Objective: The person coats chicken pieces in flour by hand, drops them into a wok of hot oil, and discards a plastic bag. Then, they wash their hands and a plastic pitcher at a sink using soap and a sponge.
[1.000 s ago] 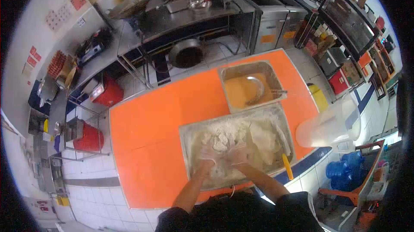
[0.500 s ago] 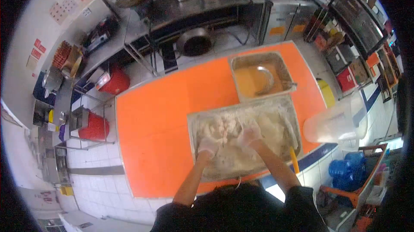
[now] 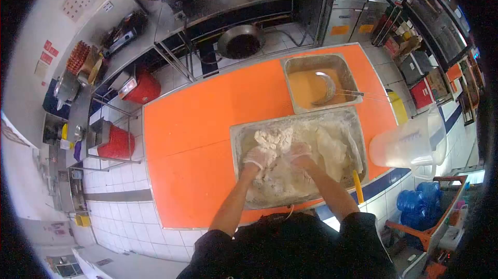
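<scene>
A shallow metal tray [image 3: 234, 149] of pale flour lies in front of me. In it, a heap of flour-coated pieces [image 3: 273, 138], whose kind I cannot make out, sits at my fingers. My left hand [image 3: 258, 158], in a clear glove, cups the near left side of the heap, with coated bits over its fingers. From the right, my gloved right hand [image 3: 298, 153] closes against the same heap. The pieces and flour partly hide both sets of fingertips. A pale sheet-like patch [image 3: 331, 144] lies in the tray right of my right hand.
Behind the tray, a metal pan [image 3: 290, 97] of orange-brown liquid holds a strainer [image 3: 327, 87]. At the orange table's [image 3: 192, 144] right edge stands a translucent pitcher [image 3: 402, 146]. A yellow handle [image 3: 358, 186] crosses the tray's right rim. A wok [image 3: 241, 42] sits under the back counter.
Both hands have come closer together around the coated pieces. The heap now shows in front of the fingers. The whole view has shifted slightly with my head.
</scene>
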Tool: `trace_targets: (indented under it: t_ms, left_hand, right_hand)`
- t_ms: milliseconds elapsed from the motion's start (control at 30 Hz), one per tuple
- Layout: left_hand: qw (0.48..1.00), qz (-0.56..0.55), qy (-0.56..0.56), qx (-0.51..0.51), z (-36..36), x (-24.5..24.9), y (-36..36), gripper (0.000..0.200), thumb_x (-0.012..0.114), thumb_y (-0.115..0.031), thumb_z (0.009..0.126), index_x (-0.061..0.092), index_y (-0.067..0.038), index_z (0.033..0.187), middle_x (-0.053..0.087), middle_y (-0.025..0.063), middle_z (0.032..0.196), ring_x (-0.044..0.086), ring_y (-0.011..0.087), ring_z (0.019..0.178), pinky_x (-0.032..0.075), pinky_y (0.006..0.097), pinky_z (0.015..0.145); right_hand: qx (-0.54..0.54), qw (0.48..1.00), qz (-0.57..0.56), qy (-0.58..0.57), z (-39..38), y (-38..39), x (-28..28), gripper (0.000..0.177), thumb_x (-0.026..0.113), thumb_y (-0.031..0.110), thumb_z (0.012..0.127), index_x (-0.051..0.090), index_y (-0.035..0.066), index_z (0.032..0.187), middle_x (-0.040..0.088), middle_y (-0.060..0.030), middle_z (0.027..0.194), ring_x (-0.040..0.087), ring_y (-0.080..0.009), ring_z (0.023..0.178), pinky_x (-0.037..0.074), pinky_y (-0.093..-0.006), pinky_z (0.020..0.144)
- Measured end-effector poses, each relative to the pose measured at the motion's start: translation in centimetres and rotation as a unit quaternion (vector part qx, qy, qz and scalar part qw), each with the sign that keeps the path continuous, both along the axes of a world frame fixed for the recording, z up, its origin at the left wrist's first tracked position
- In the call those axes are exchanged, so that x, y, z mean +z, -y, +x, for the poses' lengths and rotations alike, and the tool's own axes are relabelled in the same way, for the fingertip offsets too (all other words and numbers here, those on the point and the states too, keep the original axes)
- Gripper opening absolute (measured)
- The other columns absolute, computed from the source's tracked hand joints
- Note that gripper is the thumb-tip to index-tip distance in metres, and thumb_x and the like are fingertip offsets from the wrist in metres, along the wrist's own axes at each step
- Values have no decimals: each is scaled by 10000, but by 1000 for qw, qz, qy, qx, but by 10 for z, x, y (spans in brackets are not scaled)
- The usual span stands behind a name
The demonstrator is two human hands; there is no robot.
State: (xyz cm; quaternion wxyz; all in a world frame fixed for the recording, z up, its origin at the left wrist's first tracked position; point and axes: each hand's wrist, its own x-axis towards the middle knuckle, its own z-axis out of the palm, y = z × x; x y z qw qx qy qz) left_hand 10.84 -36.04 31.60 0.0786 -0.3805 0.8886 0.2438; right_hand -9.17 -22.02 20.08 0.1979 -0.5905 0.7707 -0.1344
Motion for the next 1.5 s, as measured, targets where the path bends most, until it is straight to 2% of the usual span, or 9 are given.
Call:
trace_targets:
  t_ms: [67, 167, 367, 533, 633, 733, 867, 1333, 1500]
  left_hand:
    - [977, 18, 95, -190, 8, 0, 9, 372, 463, -319, 897, 644, -36, 1059, 674, 201, 932, 641, 363, 875, 508, 433, 793]
    - [988, 63, 6, -138, 28, -25, -7, 355, 502, -280, 882, 608, -42, 1122, 664, 211, 940, 642, 360, 888, 509, 445, 807]
    - [990, -99, -99, 23, 34, 11, -75, 1179, 812, -405, 665, 88, 32, 1486, 255, 310, 1460, 506, 385, 1148, 441, 449, 1018]
    - [997, -59, -20, -50, 23, -59, -77, 624, 412, -435, 971, 372, -1, 1418, 456, 246, 1380, 539, 311, 1152, 434, 442, 994]
    - [936, -245, -88, -237, 3, -14, -57, 701, 572, -481, 881, 410, -46, 1407, 589, 203, 1220, 572, 296, 1082, 404, 411, 1026]
    - [989, 96, 106, 20, -12, 19, -40, 693, 621, -364, 873, 359, -48, 1431, 586, 198, 1228, 594, 309, 1048, 449, 402, 969]
    - [996, 36, 79, 35, 21, 6, -53, 965, 742, -286, 776, 140, -55, 1494, 573, 212, 1240, 623, 353, 971, 494, 419, 874]
    - [982, 89, 164, -9, 18, -52, -74, 732, 707, -359, 796, 362, -32, 1353, 602, 214, 1181, 601, 358, 1028, 459, 438, 911]
    - [986, 102, 131, 2, 30, -41, -70, 667, 694, -384, 803, 441, -24, 1303, 612, 214, 1160, 593, 360, 1048, 447, 445, 924]
  right_hand:
    - [118, 993, -15, 25, -23, -21, -7, 324, 575, 329, 831, 631, 64, 1007, 634, -141, 1029, 596, -277, 993, 431, -459, 907]
    - [288, 955, -42, 63, -48, -40, -11, 222, 504, 212, 872, 593, 84, 1030, 597, -89, 1098, 528, -247, 1110, 344, -463, 1050]
    - [76, 988, 98, -97, 8, -55, 56, 392, 558, 313, 844, 601, 45, 1126, 602, -157, 1144, 545, -290, 1124, 349, -515, 1023]
    - [28, 965, 161, -206, 37, -35, 32, 486, 597, 356, 813, 628, 45, 1184, 605, -208, 1187, 560, -348, 1125, 385, -563, 964]
    - [19, 972, 187, -139, 13, -11, 109, 362, 606, 308, 807, 681, 65, 1064, 634, -198, 1081, 601, -344, 1037, 455, -520, 873]
    - [72, 990, 82, -87, 0, 1, 124, 279, 614, 294, 806, 708, 43, 883, 668, -187, 892, 647, -328, 892, 499, -467, 776]
    - [128, 982, -86, -110, 9, -4, 105, 240, 588, 282, 769, 695, 78, 700, 637, -128, 673, 634, -276, 686, 501, -431, 627]
    - [-262, 959, 97, -40, 71, -36, 46, 468, 581, 453, 849, 648, 36, 1050, 640, -133, 956, 629, -250, 845, 513, -445, 674]
    - [-102, 966, 215, -99, 53, -49, 150, 161, 583, 165, 827, 705, 119, 921, 684, -96, 873, 664, -252, 874, 512, -406, 711]
